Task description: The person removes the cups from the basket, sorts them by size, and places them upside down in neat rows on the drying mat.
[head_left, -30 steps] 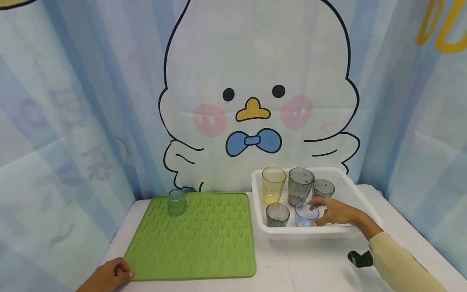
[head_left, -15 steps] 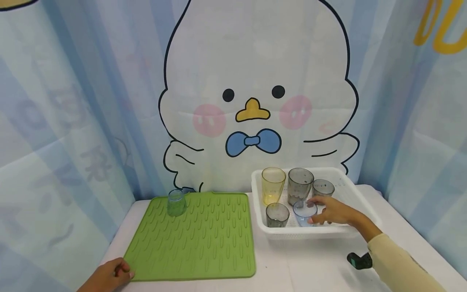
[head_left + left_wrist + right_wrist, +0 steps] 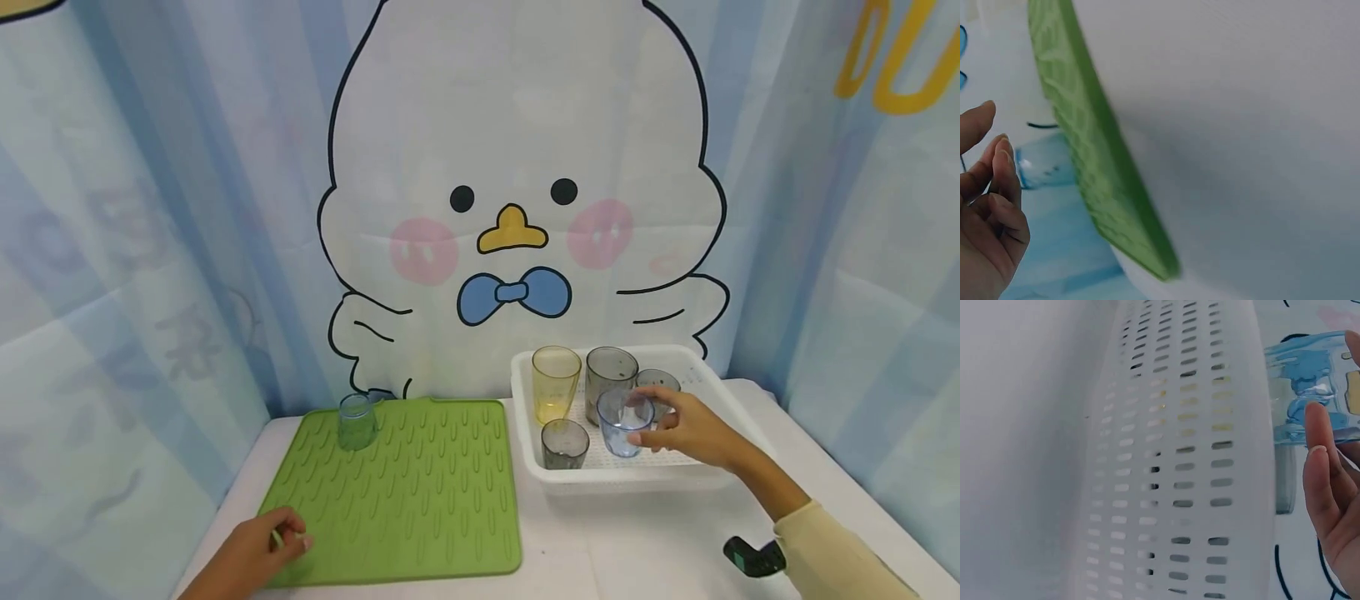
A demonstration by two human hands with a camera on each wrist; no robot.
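Observation:
My right hand (image 3: 690,427) pinches a small clear blue glass (image 3: 624,425) by its side, upright over the front of the white basket (image 3: 720,477). In the right wrist view the fingers (image 3: 1319,434) lie against the blue glass (image 3: 1313,387) above the basket wall. Over the front left corner of the green mat (image 3: 405,500), my left hand (image 3: 251,550) has loosely curled fingers and holds nothing. The left wrist view shows that hand (image 3: 991,219) beside the mat's edge (image 3: 1110,150). Another blue glass (image 3: 357,423) stands at the mat's back left.
In the basket stand a tall yellow glass (image 3: 555,387), a tall grey glass (image 3: 609,379), a small grey glass (image 3: 565,446) at the front and another (image 3: 660,383) behind my fingers. A black object (image 3: 753,557) lies beside my right sleeve. Curtains surround the table.
My right hand has gripped the blue glass and raised it from the basket floor. My left hand has moved right and up, over the mat's corner. The head view has shifted slightly.

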